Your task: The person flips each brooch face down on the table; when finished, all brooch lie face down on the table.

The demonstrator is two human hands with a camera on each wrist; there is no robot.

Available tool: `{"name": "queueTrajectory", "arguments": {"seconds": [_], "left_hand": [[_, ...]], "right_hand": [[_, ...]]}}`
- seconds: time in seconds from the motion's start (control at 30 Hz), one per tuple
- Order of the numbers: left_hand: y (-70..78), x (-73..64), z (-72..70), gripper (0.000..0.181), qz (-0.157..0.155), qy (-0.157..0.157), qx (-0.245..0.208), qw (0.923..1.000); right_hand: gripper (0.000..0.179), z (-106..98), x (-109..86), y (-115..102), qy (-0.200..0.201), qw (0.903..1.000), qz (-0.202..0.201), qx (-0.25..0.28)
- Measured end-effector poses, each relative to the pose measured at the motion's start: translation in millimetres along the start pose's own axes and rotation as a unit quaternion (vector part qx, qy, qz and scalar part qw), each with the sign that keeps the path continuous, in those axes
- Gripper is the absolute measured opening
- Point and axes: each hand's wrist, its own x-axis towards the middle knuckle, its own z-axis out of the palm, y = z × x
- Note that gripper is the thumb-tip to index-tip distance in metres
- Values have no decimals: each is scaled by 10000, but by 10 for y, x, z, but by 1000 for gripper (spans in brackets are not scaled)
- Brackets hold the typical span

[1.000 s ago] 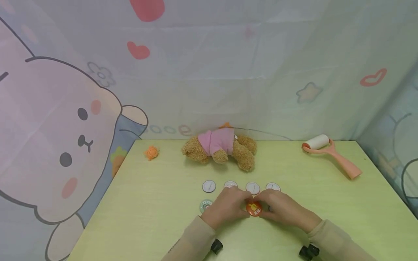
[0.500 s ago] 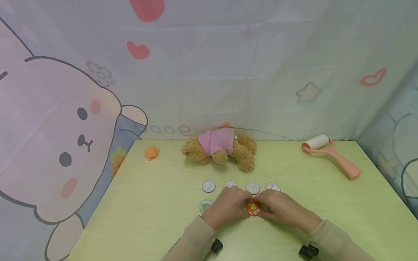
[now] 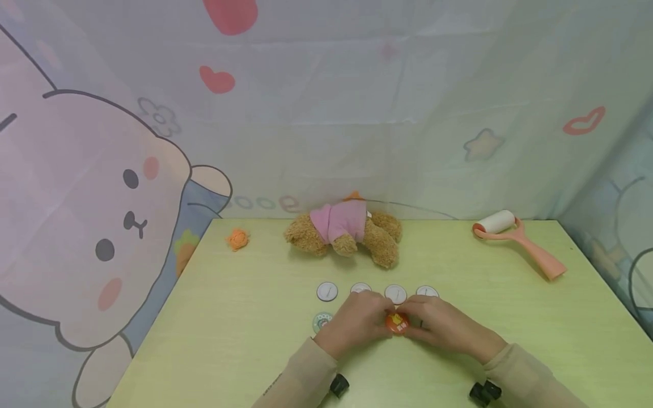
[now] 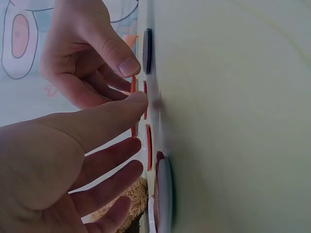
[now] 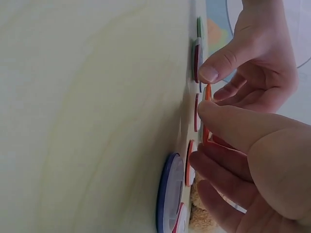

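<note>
A round orange-red pin badge point(image 3: 397, 323) with a yellow figure is pinched by both hands, one on each side, just above the table in the head view. My left hand point(image 3: 355, 321) holds its left edge between thumb and fingers; my right hand point(image 3: 442, 324) holds the right edge. Both wrist views show the badge edge-on, apart from the tabletop. Behind the hands lies a row of badges with white pin backs, among them a left one point(image 3: 327, 291) and one straight behind point(image 3: 395, 294). A green badge point(image 3: 321, 321) is partly covered by my left hand. A blue-rimmed badge point(image 5: 170, 194) lies near my right hand.
A brown teddy bear point(image 3: 338, 228) in a pink top lies at the table's back. Left of it is a small orange knitted piece point(image 3: 237, 239). A lint roller point(image 3: 520, 241) lies at the back right. A printed curtain point(image 3: 357, 113) hangs behind the table point(image 3: 245, 317).
The orange-red badge has tilted slightly and shifted a little away from me between the fingers. Both hands otherwise keep nearly the same place.
</note>
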Motion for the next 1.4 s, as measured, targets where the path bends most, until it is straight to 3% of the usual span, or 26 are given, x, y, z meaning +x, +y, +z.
{"name": "queueTrajectory", "arguments": {"seconds": [0.23, 0.5, 0.8, 1.07, 1.4], "left_hand": [[-19, -12, -29, 32, 86, 67, -516, 9986], [-9, -19, -39, 28, 74, -41, -1255, 9921], [-26, -17, -39, 18, 242, -57, -1302, 9912], [-37, -3, -47, 7, 431, 111, -1154, 9923], [-36, -18, -59, 8, 344, 174, -1193, 9921]], "right_hand": [[33, -22, -17, 29, 45, 9988, 92, 481], [30, -37, -44, 22, 158, 9986, -30, 512], [19, -47, -67, 38, 309, 9968, -247, 696], [20, -59, -80, 59, 405, 9947, -398, 852], [23, -63, -87, 59, 673, 9916, -326, 1059]]}}
